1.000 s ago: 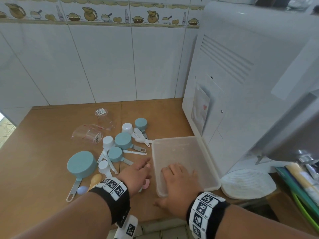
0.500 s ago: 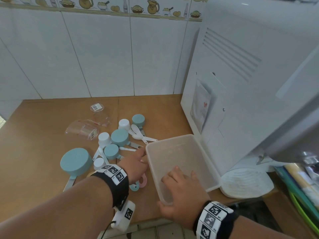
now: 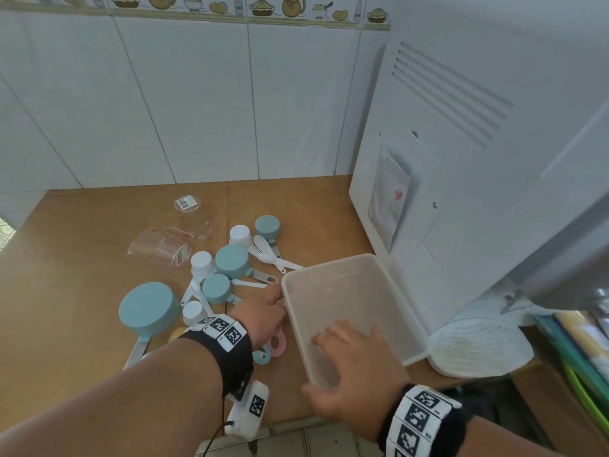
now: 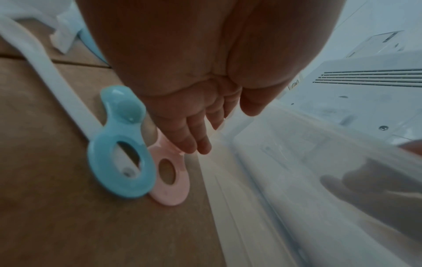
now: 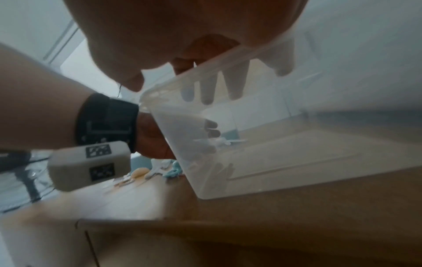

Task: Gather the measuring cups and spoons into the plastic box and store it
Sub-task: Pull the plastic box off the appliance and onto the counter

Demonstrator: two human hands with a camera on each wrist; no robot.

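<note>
My right hand (image 3: 357,377) grips the near rim of the translucent rectangular plastic box (image 3: 392,293) on the brown wooden counter (image 3: 79,245), fingers inside, thumb outside. My left hand (image 3: 263,313) lies against its left wall, fingers seemingly straight. Teal and white measuring cups (image 3: 230,260) lie scattered just left.

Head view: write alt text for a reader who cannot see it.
Two hands hold an empty translucent plastic box on a wooden counter: the right hand grips its near rim, fingers inside, and the left hand presses on its left wall. Teal and white measuring cups and spoons lie scattered left of it; a white appliance stands right.
</note>
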